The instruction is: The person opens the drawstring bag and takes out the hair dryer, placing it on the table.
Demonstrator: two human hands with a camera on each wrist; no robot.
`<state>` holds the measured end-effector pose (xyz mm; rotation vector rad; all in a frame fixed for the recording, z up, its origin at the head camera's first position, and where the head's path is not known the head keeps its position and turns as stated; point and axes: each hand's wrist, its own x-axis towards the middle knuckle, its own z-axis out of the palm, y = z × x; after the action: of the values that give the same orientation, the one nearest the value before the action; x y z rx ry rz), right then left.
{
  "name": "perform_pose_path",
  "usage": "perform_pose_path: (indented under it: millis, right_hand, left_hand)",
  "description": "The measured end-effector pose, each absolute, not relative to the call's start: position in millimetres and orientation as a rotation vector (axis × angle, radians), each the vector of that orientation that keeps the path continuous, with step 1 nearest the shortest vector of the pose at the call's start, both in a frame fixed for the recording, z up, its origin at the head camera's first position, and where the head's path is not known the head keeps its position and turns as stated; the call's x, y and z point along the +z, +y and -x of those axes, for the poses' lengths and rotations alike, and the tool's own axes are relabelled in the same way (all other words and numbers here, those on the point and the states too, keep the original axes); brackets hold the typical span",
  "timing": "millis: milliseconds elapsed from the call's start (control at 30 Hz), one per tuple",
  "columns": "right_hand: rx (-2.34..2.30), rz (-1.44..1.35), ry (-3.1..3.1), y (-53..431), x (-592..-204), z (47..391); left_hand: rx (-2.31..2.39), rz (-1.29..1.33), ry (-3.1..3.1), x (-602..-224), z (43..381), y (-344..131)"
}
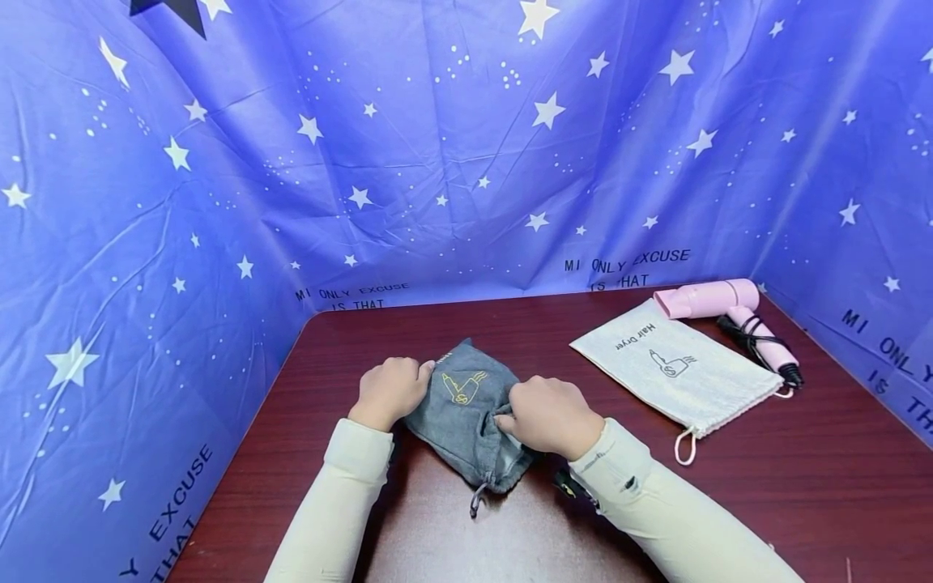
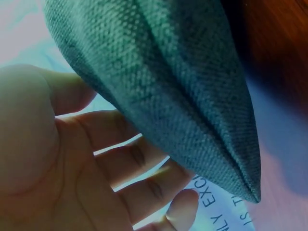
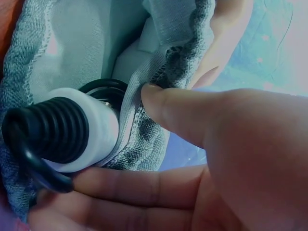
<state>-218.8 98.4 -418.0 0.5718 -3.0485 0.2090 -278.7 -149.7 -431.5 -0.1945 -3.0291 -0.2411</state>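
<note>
A dark grey drawstring bag (image 1: 459,421) with a yellow hair dryer print lies on the table, its mouth facing the near side. My left hand (image 1: 391,392) rests against its far left side. In the left wrist view, those fingers (image 2: 130,159) are nearly straight, touching the cloth, with their tips partly hidden by it. At the mouth, my right hand (image 1: 551,411) pinches the hem with the thumb. Inside the opening, the right wrist view shows a white handle end (image 3: 103,130) with a ribbed black cord sleeve (image 3: 60,130); the rest is hidden in the bag.
To the right, a white drawstring bag (image 1: 656,368) marked "Hair Dryer" lies flat. A pink hair dryer (image 1: 717,298) with its black cord wrapped round the handle overlaps its far edge. Blue star-patterned curtains (image 1: 437,162) enclose the back and sides of the dark red table (image 1: 321,340).
</note>
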Motion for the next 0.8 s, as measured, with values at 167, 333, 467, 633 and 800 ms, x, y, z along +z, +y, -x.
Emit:
perform_pose_path:
  millis: [167, 333, 467, 633, 800]
  right_hand:
    - [0.208, -0.579, -3.068, 97.7, -418.4, 218.5]
    - [0.215, -0.591, -3.07, 98.2, -419.0, 218.8]
    - [0.214, -0.62, -3.08, 99.1, -419.7, 218.6]
    - [0.21, -0.639, -3.104, 99.3, -421.6, 218.2]
    - [0.213, -0.619, -3.105, 99.2, -425.8, 220.1]
  left_hand:
    - [-0.261, 0.178, -3.057, -431.9, 277.5, -149.4]
    - [-0.28, 0.152, -3.087, -433.6, 278.6, -150.0]
    - [-0.303, 0.136, -3.114, -434.8, 279.7, -150.9]
    - [-0.339, 0.129, -3.157, -436.3, 279.6, -152.3]
    - [-0.426, 0.181, -3.223, -439.4, 281.9, -155.6]
